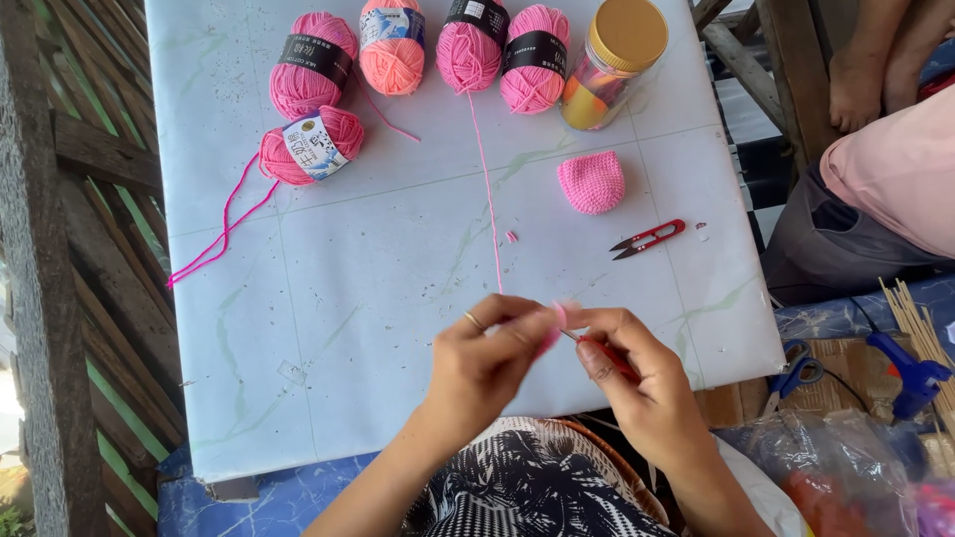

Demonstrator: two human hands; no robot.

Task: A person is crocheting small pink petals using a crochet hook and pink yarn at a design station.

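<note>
Yarn balls (398, 60) lie behind the crocheted piece (591, 182), snips (649, 239) right.

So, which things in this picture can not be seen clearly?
- Small pink piece: head view, motion-blurred between the fingers of the left hand.
- Red-handled hook: mostly covered by the right hand.
- Jar contents: too small to tell.
- Blue glue gun: cut by the right edge.
</note>
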